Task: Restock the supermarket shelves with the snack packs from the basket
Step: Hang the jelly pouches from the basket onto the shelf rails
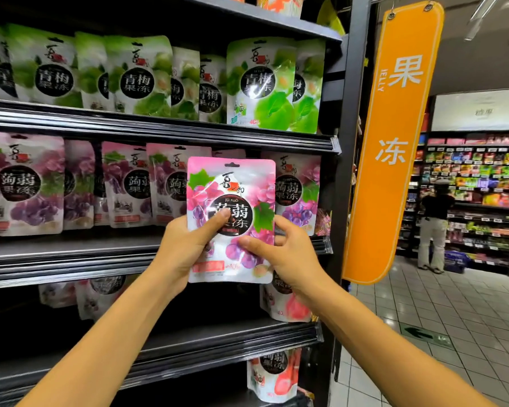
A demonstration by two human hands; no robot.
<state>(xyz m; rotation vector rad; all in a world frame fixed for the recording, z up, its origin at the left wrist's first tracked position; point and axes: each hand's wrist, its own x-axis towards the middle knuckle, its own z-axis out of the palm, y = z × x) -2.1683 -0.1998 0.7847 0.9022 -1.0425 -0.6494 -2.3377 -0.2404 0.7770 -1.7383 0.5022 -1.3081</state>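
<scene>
Both hands, left hand (182, 248) and right hand (288, 254), grip one grape jelly pack (231, 201) upright before the middle shelf's (71, 251) right end, not yet placed among the matching packs (130, 183).

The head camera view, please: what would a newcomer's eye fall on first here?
First, the pink grape jelly pack, held upright at the centre by the left hand and the right hand, in front of a row of matching purple packs. Next, the tall orange sign hanging at the right, and the green packs in the row above.
</scene>
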